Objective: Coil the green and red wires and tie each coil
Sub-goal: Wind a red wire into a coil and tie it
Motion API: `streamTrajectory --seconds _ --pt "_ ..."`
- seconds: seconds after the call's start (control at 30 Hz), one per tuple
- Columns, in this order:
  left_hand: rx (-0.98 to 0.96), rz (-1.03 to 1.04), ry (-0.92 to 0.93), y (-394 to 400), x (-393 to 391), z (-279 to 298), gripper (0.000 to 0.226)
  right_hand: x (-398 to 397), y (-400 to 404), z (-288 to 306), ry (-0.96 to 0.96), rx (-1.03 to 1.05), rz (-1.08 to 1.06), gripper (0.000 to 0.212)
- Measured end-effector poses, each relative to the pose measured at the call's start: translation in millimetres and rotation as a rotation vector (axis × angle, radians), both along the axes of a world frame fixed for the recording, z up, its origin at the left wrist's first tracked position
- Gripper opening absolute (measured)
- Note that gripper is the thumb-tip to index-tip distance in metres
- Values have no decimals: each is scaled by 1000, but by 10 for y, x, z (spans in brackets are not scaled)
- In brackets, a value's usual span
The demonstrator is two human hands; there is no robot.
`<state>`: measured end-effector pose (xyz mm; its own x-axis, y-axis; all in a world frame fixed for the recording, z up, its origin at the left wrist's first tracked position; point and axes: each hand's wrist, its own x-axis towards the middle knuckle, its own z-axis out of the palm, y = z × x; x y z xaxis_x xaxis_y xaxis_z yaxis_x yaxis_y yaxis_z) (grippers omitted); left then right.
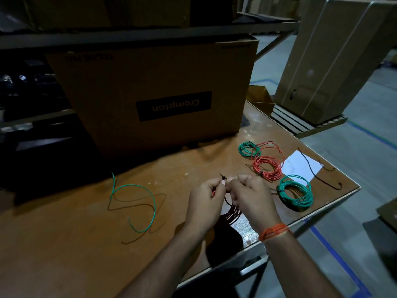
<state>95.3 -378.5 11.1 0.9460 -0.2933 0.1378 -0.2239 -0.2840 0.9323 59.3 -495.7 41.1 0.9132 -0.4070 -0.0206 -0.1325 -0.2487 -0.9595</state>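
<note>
Left hand [205, 201] and right hand [252, 197] pinching a black tie [287, 178] on a red coil [233, 212] near the table's right edge [322, 208], loose green wire [137, 203] well left, tied coils [295, 193] right.

The coil [233, 212] held between the left hand [206, 203] and the right hand [253, 201] is mostly hidden behind them; only dark loops show below the palms and a sliver of red beside the left thumb, so its full colour is hard to tell. The black tie [287, 177] shows only as a small knot above the fingertips, and how the fingers pinch it cannot be made out. Both forearms are cut off by the near edge. The print at the far left top of the cardboard box [150, 93] is too blurred to read.
</note>
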Motion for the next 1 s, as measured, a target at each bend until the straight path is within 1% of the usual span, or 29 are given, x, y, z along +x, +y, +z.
streamTrajectory --seconds 0.07,0.1,0.2,0.3,0.33,0.37,0.4,0.47,0.5,0.57,0.63,0.67,0.7,0.8,0.87,0.97,1.0 --pt "48 -32 -44 22 11 -23 28 14 -49 18 22 -145 -2 21" --pt "68 -40 -62 40 17 -31 27 30 -56 23 29 -141 3 18" --pt "186 -72 -136 117 32 -41 24 72 -82 99 68 92 51 8" --pt "348 -118 -246 218 60 -38 31 142 -187 128 221 219 105 5" --pt "401 -129 -278 245 65 -30 30 170 -202 134 282 270 123 2" --pt "426 -141 -295 273 66 -27 28 200 -205 131 313 337 134 5" --pt "448 -158 -292 299 71 -33 28 249 -201 139 300 420 120 9" --pt "450 -206 -237 355 58 -27 27 361 -220 209 142 515 21 13" --pt "389 -227 -178 376 51 -29 25 413 -229 278 34 500 -29 13" --pt "149 -241 -6 420 15 27 27 480 -184 433 -121 397 -79 13" --pt "-7 -233 83 475 8 120 38 493 -47 511 -174 334 -53 11" --pt "-24 -242 99 487 15 122 39 483 44 529 -170 314 -32 11" --pt "-27 -255 113 491 13 137 39 476 141 528 -161 298 -16 10" --pt "183 -189 66 490 54 -6 48 468 365 500 -167 286 3 12" --pt "278 -146 23 498 106 -135 48 474 443 498 -198 349 -5 16" --pt "334 -120 -31 536 167 -212 56 503 467 566 -208 487 -109 18" --pt "346 -121 -56 546 186 -199 51 518 460 620 -207 504 -132 19"
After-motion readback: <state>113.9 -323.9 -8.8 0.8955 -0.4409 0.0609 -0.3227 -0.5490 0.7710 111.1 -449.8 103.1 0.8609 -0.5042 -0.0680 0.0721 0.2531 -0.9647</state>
